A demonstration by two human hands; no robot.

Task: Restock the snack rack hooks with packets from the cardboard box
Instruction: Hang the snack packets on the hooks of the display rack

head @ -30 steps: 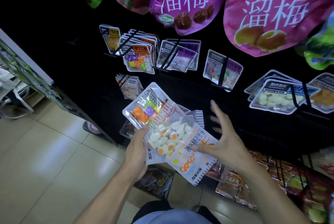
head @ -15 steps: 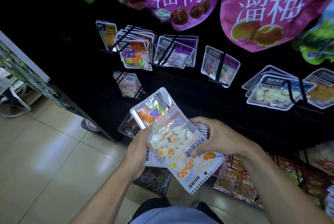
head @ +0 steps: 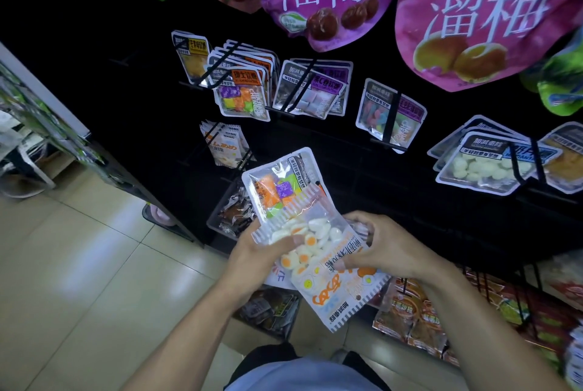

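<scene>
Below the dark snack rack (head: 410,201), at frame centre, the egg-candy packet (head: 328,267) is pinched by the curled left hand (head: 262,251) and right hand (head: 388,248), and should be separated gently from the cube-candy packet (head: 277,188).

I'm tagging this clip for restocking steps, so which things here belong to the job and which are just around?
Part of the job:
- egg-candy packet, gripped by left hand and right hand
- cube-candy packet beneath it
- rack hooks with hanging packets

Just around:
- big plum bags overhead
- tiled floor
- red packets low on the right
</scene>
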